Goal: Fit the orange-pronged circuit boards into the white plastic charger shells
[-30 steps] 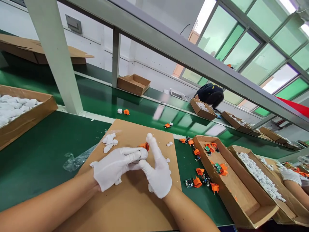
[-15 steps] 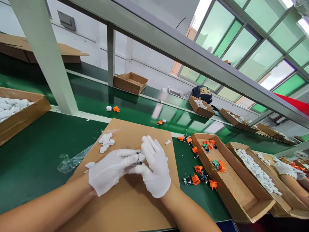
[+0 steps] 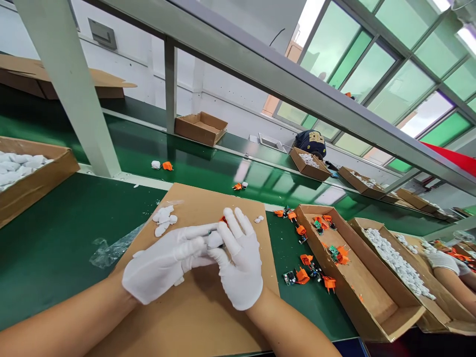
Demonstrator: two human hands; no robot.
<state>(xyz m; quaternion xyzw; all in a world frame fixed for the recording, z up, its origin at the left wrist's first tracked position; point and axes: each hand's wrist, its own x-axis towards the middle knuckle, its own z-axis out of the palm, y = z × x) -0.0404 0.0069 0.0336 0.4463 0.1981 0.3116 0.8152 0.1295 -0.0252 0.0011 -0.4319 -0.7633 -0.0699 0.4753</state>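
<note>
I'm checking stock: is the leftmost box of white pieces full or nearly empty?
The box looks full: white pieces lie near its rim; part is out of frame.

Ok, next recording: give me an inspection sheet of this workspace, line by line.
Surface: cardboard sheet on a green bench.
Job's things: small white block, held; orange part, mostly hidden; white pieces on the sheet.
Clutter: crumpled plastic film by the sheet's left edge; orange plugs and circuit boards beside a cardboard tray.
Hands: both gloved; left hand pinches the block, right hand touches it, grip unclear.
Cables: one thin dark wire on the far wall.
Surroundings: bent-over person beyond the bench; co-worker's gloved hand at far right.
</note>
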